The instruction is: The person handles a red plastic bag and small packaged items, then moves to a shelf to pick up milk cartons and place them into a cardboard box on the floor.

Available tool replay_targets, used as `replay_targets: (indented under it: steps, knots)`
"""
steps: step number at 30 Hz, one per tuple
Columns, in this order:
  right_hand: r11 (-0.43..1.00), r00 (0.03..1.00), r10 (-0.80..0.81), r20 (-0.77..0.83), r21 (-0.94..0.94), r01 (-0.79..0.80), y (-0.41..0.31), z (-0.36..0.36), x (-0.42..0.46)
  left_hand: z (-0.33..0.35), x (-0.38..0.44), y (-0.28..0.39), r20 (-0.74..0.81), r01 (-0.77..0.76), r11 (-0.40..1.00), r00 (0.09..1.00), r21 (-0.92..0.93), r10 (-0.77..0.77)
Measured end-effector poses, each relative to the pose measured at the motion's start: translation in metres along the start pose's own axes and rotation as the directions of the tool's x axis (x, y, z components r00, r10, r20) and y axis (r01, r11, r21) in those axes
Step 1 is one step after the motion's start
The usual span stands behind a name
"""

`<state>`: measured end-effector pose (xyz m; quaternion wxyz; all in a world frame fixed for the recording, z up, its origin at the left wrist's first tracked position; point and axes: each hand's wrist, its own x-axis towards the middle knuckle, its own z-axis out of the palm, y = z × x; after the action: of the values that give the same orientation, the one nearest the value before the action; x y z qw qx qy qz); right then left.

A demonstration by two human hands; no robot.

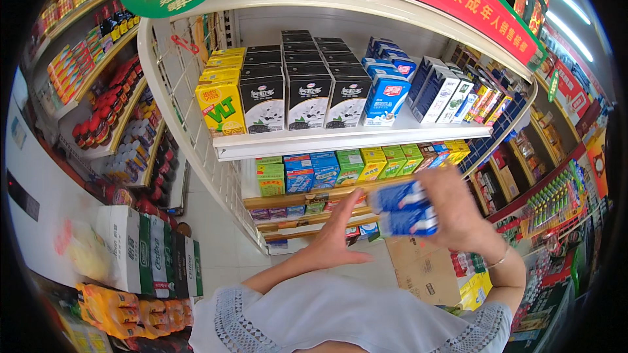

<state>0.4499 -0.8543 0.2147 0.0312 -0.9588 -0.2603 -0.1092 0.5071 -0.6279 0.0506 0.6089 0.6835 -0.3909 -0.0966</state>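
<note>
My right hand (451, 208) grips blue drink cartons (405, 208) in front of my chest, below the shelf; both are blurred by motion. To their left my left hand (333, 240) holds nothing, its fingers spread and its thumb apart. Ahead, the white shelf (353, 138) bears rows of cartons: yellow lemon tea cartons (222, 108) at the left, black-and-white cartons (308, 100) beside them, then light blue cartons (386, 100) with dark blue ones (405, 66) behind, and white-and-navy cartons (436, 95) further right.
A lower shelf holds small colourful cartons (298, 176). White wire side panels (196, 122) flank the rack. Cardboard boxes (424, 269) lie on the floor near my right arm. Packed bottled water (157, 255) and orange drink packs (135, 311) stand at left. Slim cans (478, 100) stand on the shelf's right.
</note>
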Motion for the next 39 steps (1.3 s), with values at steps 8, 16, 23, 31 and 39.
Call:
replay_targets:
  steps: [8, 16, 23, 31, 39]
  knots:
    - [0.941, 0.949, 0.023, 0.314, 0.313, -0.126, -0.013, 0.108, 0.019, 0.029, -0.016, -0.054, -0.014, 0.145, 0.989, 0.989, -0.001, -0.145]
    - [0.917, 0.979, 0.131, -0.158, 0.394, -0.059, 0.043, -0.013, 0.096, 0.019, -0.067, -0.107, 0.147, 0.527, 0.583, 0.806, -0.619, -0.573]
    - [0.965, 0.888, 0.207, -0.410, -0.064, -0.254, 0.161, -0.024, 0.254, -0.020, -0.095, -0.113, -0.015, 0.519, 0.554, 0.721, -0.652, -0.693]
    - [0.858, 0.939, 0.328, -0.106, -0.381, -0.343, 0.169, 0.009, 0.324, -0.043, -0.144, -0.120, -0.197, 0.493, 0.563, 0.611, -0.663, -0.767]
    - [0.923, 0.921, 0.339, 0.192, -0.256, -0.287, 0.212, 0.031, 0.329, -0.055, -0.143, -0.110, -0.176, 0.466, 0.549, 0.630, -0.694, -0.757]
